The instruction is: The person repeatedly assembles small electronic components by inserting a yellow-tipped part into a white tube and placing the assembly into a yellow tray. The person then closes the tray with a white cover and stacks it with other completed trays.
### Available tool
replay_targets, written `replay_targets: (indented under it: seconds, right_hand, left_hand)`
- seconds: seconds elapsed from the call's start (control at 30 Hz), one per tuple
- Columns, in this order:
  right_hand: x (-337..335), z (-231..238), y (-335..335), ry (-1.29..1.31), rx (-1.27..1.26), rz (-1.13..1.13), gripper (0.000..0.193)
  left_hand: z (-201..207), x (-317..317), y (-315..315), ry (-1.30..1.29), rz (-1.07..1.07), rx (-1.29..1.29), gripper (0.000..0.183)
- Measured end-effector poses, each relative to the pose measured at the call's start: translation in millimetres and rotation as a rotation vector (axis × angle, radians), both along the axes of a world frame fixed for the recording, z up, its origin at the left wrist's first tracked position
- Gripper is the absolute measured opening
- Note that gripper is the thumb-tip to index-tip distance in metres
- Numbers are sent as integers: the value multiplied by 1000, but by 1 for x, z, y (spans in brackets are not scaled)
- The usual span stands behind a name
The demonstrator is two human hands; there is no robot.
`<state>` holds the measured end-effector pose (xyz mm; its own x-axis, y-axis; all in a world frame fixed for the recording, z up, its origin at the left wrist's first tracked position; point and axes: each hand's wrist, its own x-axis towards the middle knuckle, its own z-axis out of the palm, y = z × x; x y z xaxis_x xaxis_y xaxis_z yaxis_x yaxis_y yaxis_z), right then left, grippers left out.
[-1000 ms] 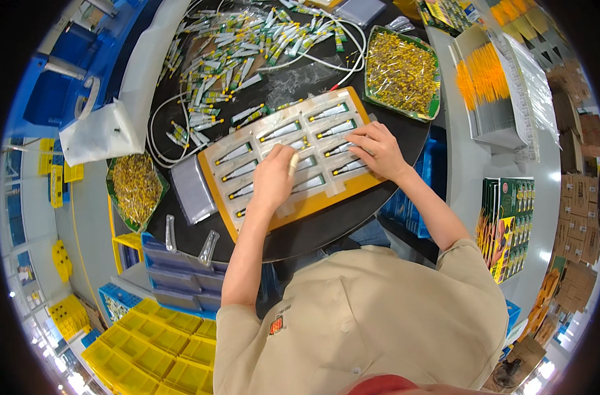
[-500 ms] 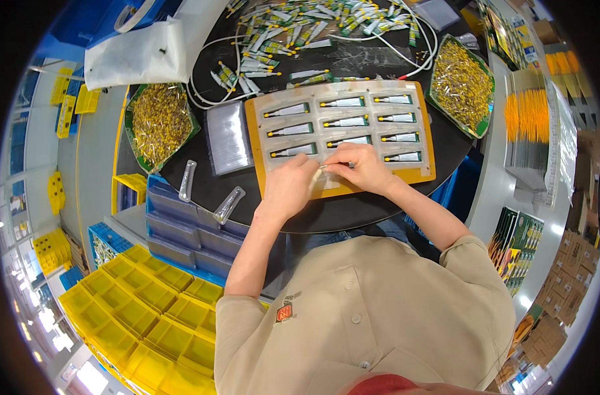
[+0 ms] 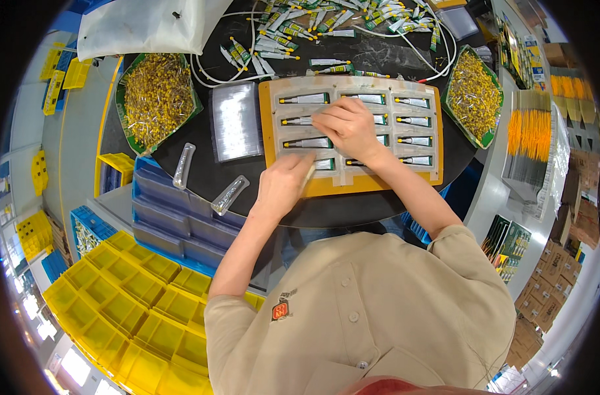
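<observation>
Small silver-and-green tubes with yellow caps, such as this tube (image 3: pixel 304 99), lie in rows in the pockets of a clear molded tray (image 3: pixel 387 87) on an orange-yellow board (image 3: pixel 379 186). My right hand (image 3: pixel 350 128) is over the tray's left and middle columns, its fingers drawn together above a tube in the second row. Whatever those fingertips hold is hidden. My left hand (image 3: pixel 281 185) is at the lower left corner, fingers curled beside the bottom-row tube (image 3: pixel 324 164). Something pale shows by its fingertips, too small to make out.
Loose tubes (image 3: pixel 293 29) are heaped beyond the tray on the black table (image 3: pixel 247 187). Green-edged containers of small yellow caps stand left (image 3: pixel 156 99) and right (image 3: pixel 472 95). Clear plastic sheets (image 3: pixel 237 122) and two clear molded pieces (image 3: pixel 230 195) lie left. Yellow bins (image 3: pixel 135 309) stand lower left.
My hands were together at the tray's lower edge and have parted. The right hand has moved up over the tray; the left stays near the lower left. The whole view has shifted slightly.
</observation>
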<state>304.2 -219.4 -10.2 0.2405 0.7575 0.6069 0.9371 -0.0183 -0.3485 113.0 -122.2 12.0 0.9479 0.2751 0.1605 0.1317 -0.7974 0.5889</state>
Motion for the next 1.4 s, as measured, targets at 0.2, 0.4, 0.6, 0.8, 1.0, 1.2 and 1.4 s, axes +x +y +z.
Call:
replay_targets:
  seconds: [0.2, 0.4, 0.6, 0.8, 1.0, 1.2, 1.4]
  right_hand:
    - [-16, 10, -25, 28, 27, 30, 13]
    - [-18, 12, -53, 113, -17, -3, 13]
    - [-4, 26, -121, 52, -85, -85, 14]
    - [-34, 36, -114, 215, -67, -22, 22]
    - [-20, 24, -109, 244, -39, 103, 18]
    - [30, 11, -108, 122, -51, -60, 14]
    - [63, 4, -104, 180, -68, -208, 11]
  left_hand:
    - [1, 2, -5, 29, -2, 114, 34]
    - [18, -3, 3, -1, 74, 129, 35]
    - [21, -5, -7, -3, -4, 119, 37]
    - [20, 15, -38, 99, -143, 157, 31]
    - [25, 22, -38, -21, -115, 44, 31]
    - [26, -5, -23, 244, -74, 277, 41]
    - [23, -20, -31, 286, -97, 281, 51]
